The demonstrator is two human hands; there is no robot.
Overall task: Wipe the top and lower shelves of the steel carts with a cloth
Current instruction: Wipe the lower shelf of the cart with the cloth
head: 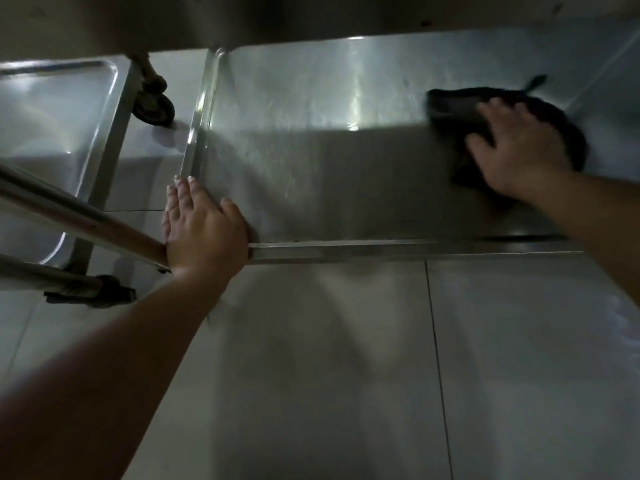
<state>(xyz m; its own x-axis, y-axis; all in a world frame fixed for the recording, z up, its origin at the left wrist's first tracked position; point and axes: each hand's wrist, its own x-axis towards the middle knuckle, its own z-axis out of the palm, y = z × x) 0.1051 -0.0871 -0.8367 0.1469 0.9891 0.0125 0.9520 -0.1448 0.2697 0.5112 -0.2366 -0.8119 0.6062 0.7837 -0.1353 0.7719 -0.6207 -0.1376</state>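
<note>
A steel cart's lower shelf (311,161) fills the middle of the head view, under the dark underside of the shelf above it. A dark cloth (453,105) lies on its right part. My right hand (519,147) presses flat on the cloth with fingers spread. My left hand (201,226) rests flat on the shelf's near left corner, fingers straight along the left rim and thumb on the shelf surface.
A second steel cart's lower shelf (52,126) stands at the left, with its caster wheel (154,105) and steel leg tube (79,216) close to my left hand. Pale floor tiles (346,375) lie in front of the cart.
</note>
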